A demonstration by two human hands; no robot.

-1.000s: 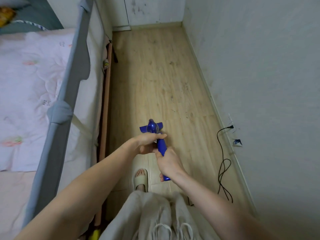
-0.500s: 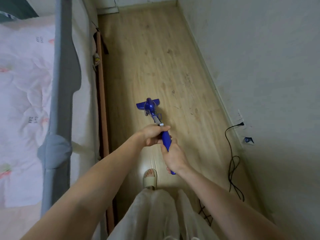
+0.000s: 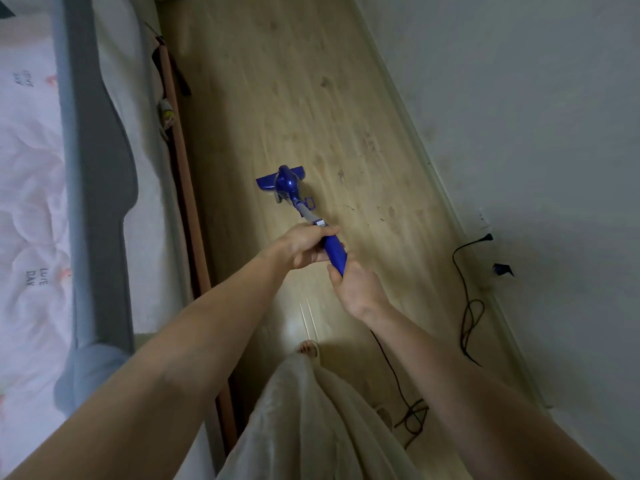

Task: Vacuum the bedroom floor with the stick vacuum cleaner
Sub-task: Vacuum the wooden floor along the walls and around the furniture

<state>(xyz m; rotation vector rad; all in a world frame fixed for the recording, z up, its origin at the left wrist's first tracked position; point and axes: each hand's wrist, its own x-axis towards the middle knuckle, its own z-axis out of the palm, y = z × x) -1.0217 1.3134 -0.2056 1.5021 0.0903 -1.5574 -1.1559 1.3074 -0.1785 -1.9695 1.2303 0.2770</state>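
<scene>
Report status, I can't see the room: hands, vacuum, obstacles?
Left hand and right hand both gripping vacuum handle. Head on floor. Black cord along right wall.

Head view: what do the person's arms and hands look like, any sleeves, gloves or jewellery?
Both forearms are bare up to the frame edge, no sleeves in view. The left hand and right hand wear no gloves; no rings, watch or bracelet show.
</scene>
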